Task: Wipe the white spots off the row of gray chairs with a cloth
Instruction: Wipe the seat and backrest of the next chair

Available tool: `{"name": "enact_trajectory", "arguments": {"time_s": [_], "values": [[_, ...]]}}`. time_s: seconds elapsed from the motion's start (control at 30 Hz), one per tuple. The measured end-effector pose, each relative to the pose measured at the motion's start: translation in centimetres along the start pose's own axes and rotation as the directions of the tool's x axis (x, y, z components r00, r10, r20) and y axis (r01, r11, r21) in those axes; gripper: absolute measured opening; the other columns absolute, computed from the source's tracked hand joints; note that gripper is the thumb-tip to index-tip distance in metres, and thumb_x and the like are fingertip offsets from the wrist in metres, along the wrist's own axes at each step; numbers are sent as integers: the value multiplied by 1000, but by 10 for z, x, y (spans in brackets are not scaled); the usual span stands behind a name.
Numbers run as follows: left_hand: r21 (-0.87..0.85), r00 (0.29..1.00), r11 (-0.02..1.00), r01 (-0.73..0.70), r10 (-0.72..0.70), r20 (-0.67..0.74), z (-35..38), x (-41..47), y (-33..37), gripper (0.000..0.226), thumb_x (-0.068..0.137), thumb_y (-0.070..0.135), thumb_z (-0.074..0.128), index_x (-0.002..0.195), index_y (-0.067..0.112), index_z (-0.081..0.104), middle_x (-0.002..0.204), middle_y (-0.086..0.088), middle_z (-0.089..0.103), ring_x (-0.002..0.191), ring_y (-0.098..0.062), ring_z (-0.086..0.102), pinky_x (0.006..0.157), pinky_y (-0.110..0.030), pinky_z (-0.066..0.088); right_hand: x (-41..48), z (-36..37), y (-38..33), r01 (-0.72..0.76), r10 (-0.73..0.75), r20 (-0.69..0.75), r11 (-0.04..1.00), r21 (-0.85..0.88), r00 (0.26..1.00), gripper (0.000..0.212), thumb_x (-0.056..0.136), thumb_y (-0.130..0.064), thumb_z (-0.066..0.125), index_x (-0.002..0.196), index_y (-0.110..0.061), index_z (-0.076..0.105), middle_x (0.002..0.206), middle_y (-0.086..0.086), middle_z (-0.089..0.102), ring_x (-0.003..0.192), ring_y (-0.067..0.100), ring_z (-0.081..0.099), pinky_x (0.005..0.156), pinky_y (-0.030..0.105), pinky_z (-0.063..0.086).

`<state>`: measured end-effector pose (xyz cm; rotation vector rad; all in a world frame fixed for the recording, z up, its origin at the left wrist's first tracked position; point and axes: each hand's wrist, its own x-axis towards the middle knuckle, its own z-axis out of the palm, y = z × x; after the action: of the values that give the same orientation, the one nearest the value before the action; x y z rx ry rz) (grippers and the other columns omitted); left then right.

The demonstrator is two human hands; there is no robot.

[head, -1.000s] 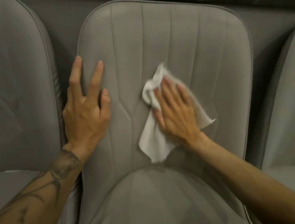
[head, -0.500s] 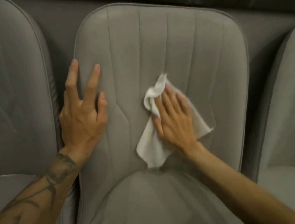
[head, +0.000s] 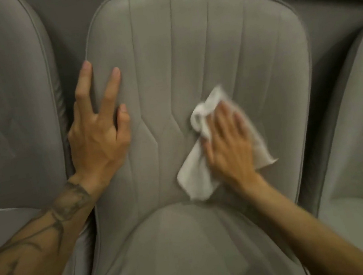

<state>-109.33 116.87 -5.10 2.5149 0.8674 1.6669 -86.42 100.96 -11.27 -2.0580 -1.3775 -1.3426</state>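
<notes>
Head view. My right hand (head: 229, 145) lies flat with fingers straight, pressing the white cloth (head: 194, 176) against the backrest of the middle chair (head: 188, 46). The cloth pokes out above the fingertips, left of the thumb and right of the palm; its edges are blurred. Bare backrest runs above this hand to the top edge, and the right piping is near.

My left hand (head: 99, 137), fingers spread and holding nothing, rests on the backrest's left edge, beside the gap to the left chair (head: 7, 89). The seat cushion (head: 188, 249) starts just below the cloth. The right chair (head: 359, 117) stands beyond the piping.
</notes>
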Motion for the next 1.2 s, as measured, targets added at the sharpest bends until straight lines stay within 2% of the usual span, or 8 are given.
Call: {"name": "enact_trajectory", "arguments": {"time_s": [0.13, 0.27, 0.43, 0.53, 0.63, 0.77, 0.9, 1.2], "values": [[-3, 1000, 1000, 1, -1, -1, 0, 1, 0, 58, 106, 26, 48, 162, 32, 34, 172, -12, 19, 158, -24, 27, 106, -48, 50, 48, -12, 19, -265, 265, -81, 964, 4, 961, 65, 111, -41, 27, 167, -19, 1, 174, 2, 5, 162, 17, 1, 132, 40, 0], [-20, 1000, 1000, 2, -2, 10, -2, 0, 1, 57, 106, 25, 47, 162, 29, 35, 171, -14, 19, 158, -24, 25, 108, -46, 49, -62, -14, -7, -77, 64, 219, 996, 52, 974, 57, 112, -38, 23, 164, -17, 22, 172, 9, 21, 162, 17, 1, 132, 41, 3], [0, 1000, 1000, -9, 9, 1, -4, 0, 3, 57, 107, 26, 46, 163, 29, 35, 171, -14, 19, 157, -24, 26, 105, -45, 50, -126, -18, -16, -15, -81, 496, 982, 188, 865, 56, 112, -37, 21, 163, -19, 31, 173, 3, 22, 162, 17, 7, 132, 41, 8], [2, 1000, 1000, -1, 1, 8, -5, -1, 3, 57, 107, 26, 46, 163, 30, 35, 172, -13, 19, 155, -26, 29, 104, -47, 52, -146, -26, -20, 11, -226, 537, 927, 374, 813, 53, 112, -30, 27, 164, -21, 27, 174, -5, 14, 162, 13, 11, 130, 35, 13], [13, 1000, 1000, -4, 4, 12, -5, 1, 3, 57, 106, 27, 46, 163, 30, 34, 172, -12, 19, 150, -29, 36, 98, -50, 55, -149, -39, -15, -162, -258, 566, 793, 587, 783, 50, 113, -30, 28, 163, -37, 24, 166, -26, 22, 155, 1, 26, 124, 17, 16], [18, 1000, 1000, -7, 7, -1, -2, 0, -1, 57, 107, 28, 46, 162, 32, 34, 172, -11, 20, 143, -32, 42, 93, -52, 57, -144, -48, -19, -243, -290, 586, 708, 664, 757, 43, 113, -35, 25, 154, -47, 34, 149, -32, 41, 140, -5, 42, 114, 13, 26], [-4, 1000, 1000, -10, 10, -2, 1, 1, -1, 56, 107, 28, 44, 162, 32, 35, 172, -11, 20, 141, -32, 43, 93, -52, 57, -136, -49, -27, -286, -262, 586, 677, 678, 767, 45, 114, -26, 31, 156, -38, 39, 151, -39, 40, 150, -2, 34, 121, 14, 20], [12, 996, 999, -31, 30, 89, -4, -36, -14, 57, 110, 31, 37, 165, 35, 23, 176, -5, 8, 142, -32, 43, 91, -48, 60, -96, -21, -98, -77, -186, 490, 880, 468, 852, 57, 111, -38, 22, 163, -13, 28, 169, 6, 29, 160, 21, 19, 132, 38, 12]]}}
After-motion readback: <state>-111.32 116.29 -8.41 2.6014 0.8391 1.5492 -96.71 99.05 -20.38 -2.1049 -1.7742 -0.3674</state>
